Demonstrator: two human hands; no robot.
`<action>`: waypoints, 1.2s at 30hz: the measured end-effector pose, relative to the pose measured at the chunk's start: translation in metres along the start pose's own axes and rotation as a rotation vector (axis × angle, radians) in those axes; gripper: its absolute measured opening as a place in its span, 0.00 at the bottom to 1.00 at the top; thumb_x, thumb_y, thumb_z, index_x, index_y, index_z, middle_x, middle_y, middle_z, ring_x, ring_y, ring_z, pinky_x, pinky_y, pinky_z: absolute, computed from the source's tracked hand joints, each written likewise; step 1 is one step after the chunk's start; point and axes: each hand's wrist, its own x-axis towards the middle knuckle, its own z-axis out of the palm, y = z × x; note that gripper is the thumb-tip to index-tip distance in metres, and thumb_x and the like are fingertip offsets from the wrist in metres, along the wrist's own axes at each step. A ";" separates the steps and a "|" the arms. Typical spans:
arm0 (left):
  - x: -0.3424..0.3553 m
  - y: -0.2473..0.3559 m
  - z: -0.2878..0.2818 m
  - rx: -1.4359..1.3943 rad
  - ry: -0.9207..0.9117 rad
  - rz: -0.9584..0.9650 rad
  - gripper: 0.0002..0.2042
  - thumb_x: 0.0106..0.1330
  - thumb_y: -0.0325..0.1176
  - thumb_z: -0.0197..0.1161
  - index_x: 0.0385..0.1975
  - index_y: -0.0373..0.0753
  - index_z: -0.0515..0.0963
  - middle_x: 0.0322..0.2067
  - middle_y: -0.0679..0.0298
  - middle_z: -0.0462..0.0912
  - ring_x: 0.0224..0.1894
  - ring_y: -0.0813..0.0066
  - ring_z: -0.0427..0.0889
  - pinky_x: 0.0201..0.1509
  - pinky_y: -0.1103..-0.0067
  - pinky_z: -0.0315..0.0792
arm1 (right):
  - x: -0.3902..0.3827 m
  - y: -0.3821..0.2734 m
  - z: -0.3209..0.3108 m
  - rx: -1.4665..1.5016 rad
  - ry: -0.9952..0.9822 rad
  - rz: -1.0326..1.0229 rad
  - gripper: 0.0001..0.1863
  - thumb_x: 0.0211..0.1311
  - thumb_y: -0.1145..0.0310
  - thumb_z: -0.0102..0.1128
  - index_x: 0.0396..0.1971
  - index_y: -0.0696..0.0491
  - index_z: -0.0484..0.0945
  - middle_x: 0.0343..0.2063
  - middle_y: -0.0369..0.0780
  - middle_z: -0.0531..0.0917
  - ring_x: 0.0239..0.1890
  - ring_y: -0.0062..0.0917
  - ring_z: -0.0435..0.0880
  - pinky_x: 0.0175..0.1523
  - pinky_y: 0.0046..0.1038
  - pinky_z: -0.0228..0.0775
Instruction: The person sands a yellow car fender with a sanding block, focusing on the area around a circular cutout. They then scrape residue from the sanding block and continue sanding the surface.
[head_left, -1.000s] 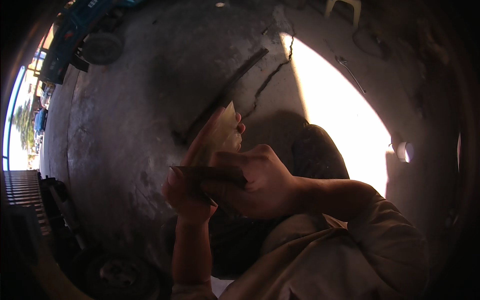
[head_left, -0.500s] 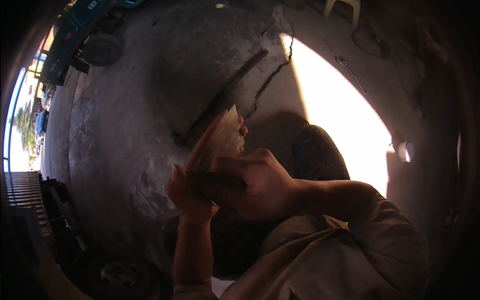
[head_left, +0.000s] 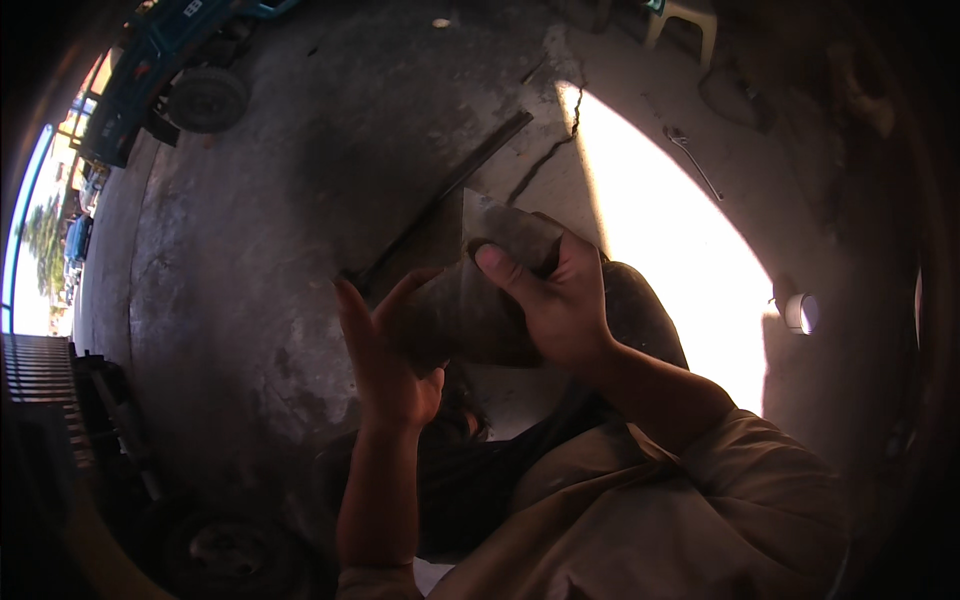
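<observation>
A thin, flat grey sheet-like piece (head_left: pixel 515 230) with a sharp upper corner is held up in front of me. It looks creased or doubled along a line down its middle; its material is too dark to tell. My right hand (head_left: pixel 565 300) grips it from the right, thumb pressed on its near face. My left hand (head_left: pixel 395 375) is at its darker lower left end, thumb raised and spread away. One left finger runs along the piece's edge, and the others are partly hidden behind it. Whether anything else lies between the hands is hidden.
A long dark bar (head_left: pixel 450 195) lies on the cracked concrete floor (head_left: pixel 230 270). A wrench-like metal tool (head_left: pixel 693 165) lies at right, beyond a bright sunlit patch, with a white round object (head_left: pixel 801 313) nearer. A pale stool (head_left: pixel 690 25) and a blue vehicle (head_left: pixel 165 50) stand farther off.
My right hand has turned and moved up and right, from a closed grip over the piece's lower part to a thumb-on-top hold. The piece now faces me more; my left thumb has spread.
</observation>
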 end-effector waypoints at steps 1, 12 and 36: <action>-0.002 -0.003 0.002 0.111 0.020 0.047 0.38 0.74 0.66 0.43 0.60 0.31 0.73 0.48 0.56 0.84 0.52 0.68 0.83 0.58 0.74 0.74 | 0.000 -0.001 0.000 -0.002 0.028 -0.005 0.12 0.68 0.68 0.67 0.45 0.60 0.81 0.37 0.36 0.87 0.40 0.15 0.83 0.47 0.22 0.76; -0.017 -0.009 0.026 0.959 0.105 0.282 0.24 0.68 0.30 0.65 0.64 0.33 0.72 0.49 0.51 0.86 0.52 0.66 0.85 0.56 0.71 0.77 | -0.015 -0.016 0.005 -0.040 0.033 -0.060 0.12 0.69 0.66 0.66 0.43 0.59 0.79 0.35 0.36 0.86 0.39 0.15 0.82 0.46 0.22 0.75; -0.023 0.006 0.012 0.830 -0.320 0.138 0.23 0.69 0.35 0.68 0.59 0.33 0.71 0.46 0.60 0.82 0.47 0.77 0.83 0.45 0.77 0.79 | 0.000 -0.043 -0.008 -0.401 -0.660 -0.353 0.08 0.65 0.71 0.69 0.38 0.58 0.82 0.23 0.37 0.84 0.26 0.17 0.84 0.32 0.20 0.74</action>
